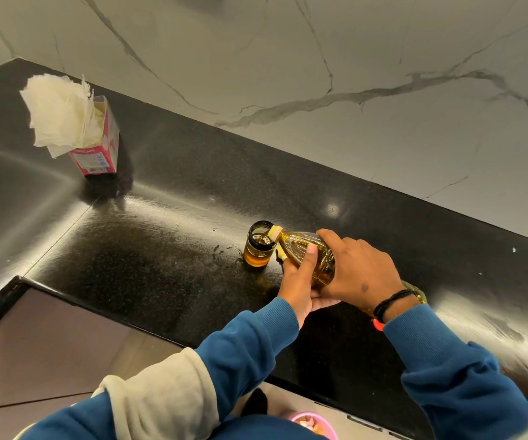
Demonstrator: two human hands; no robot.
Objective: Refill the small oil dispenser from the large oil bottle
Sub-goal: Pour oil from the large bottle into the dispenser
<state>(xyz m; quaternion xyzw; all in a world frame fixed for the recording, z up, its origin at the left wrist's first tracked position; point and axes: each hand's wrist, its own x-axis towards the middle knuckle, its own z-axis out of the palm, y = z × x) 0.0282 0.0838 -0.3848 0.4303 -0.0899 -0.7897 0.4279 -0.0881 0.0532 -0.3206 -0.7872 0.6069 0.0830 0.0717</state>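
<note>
A small glass oil dispenser (259, 245) with a dark rim stands open on the black counter, partly filled with amber oil. The large clear oil bottle (300, 246), full of yellow oil, is tipped over with its pale neck at the dispenser's mouth. My left hand (300, 284) grips the bottle from below, thumb up along its side. My right hand (356, 269) grips the bottle's body from above and hides its lower part.
The black counter (167, 249) shows small oil drops left of the dispenser. A pink tissue box (97, 147) with tissues sticking out stands at the far left. A marble wall (320, 74) runs behind. A pink bowl (312, 423) sits below the counter edge.
</note>
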